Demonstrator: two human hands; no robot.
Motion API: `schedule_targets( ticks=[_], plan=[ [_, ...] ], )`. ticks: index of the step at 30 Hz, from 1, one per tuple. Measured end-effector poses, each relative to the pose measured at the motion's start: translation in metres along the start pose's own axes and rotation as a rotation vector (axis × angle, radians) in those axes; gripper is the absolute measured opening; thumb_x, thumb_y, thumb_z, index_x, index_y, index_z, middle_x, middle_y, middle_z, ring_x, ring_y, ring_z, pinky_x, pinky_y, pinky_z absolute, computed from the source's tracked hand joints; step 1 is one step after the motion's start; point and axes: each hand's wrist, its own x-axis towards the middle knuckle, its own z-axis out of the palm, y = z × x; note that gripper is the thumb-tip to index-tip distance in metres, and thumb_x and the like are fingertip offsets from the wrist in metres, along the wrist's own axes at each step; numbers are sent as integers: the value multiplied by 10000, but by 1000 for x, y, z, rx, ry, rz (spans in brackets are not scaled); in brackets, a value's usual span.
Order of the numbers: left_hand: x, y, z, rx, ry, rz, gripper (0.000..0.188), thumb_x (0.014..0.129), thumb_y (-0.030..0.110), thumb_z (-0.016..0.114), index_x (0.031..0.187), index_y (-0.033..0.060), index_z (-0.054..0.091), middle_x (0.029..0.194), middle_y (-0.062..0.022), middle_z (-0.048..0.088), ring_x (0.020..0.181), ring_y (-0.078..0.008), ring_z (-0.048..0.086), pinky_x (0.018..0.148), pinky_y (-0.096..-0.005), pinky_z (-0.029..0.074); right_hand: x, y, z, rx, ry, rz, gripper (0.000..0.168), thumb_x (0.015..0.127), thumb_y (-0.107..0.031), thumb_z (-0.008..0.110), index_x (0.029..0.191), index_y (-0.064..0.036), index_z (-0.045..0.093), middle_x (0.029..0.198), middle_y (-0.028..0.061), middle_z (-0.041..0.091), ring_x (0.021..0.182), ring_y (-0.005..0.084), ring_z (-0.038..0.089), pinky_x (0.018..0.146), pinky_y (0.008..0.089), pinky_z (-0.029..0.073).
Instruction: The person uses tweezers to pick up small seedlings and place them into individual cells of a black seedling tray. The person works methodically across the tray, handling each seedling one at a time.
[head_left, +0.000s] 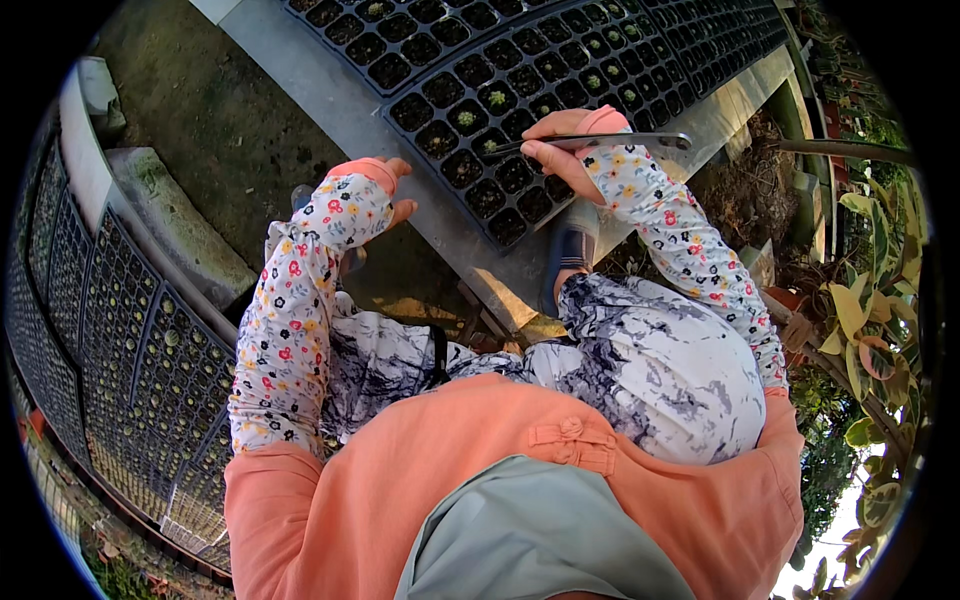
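Note:
My right hand (559, 154) holds long metal tweezers (637, 140) between thumb and fingers, above a black plastic cell tray (495, 244) filled with dark soil. The tips point left at a small green seedling plant (490, 145) in one cell; whether they touch it I cannot tell. Other cells hold small round green plants (466, 118), perhaps cactus seedlings, and some show only soil. My left hand (403, 191) hangs left of the tray's near corner, fingers slightly apart and holding nothing visible; its sleeve hides part of it.
More cell trays (390, 45) adjoin this one on a grey bench (292, 60). Planted trays (172, 352) cover another bench at the left, beside a concrete block (176, 217). Leafy plants (855, 315) and a branch stand at the right. My shoe (574, 244) is beside the tray bench.

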Motion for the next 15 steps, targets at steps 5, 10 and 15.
schedule_targets(
  ticks=[5,10,15],
  plan=[
    [-1,2,-2,6,-5,0,543,928,327,640,1378,51,512,1280,-167,632,1192,-326,598,1008,-400,489,2,-2,0,144,62,78,257,957,-205,672,1088,15,688,863,72,694,739,125,679,655,264,558],
    [2,0,1,6,1,2,539,929,321,641,1378,53,513,1281,-161,633,1190,-327,600,1005,-402,492,-1,8,5,77,14,-87,230,966,-183,658,1061,25,688,879,87,687,717,134,669,638,266,553],
    [1,0,0,-4,-3,-14,544,929,324,641,1383,54,509,1279,-161,635,1188,-326,602,1006,-401,492,0,1,1,35,38,-81,229,954,-191,674,1049,16,693,892,94,689,769,151,688,680,293,567]
  ],
)
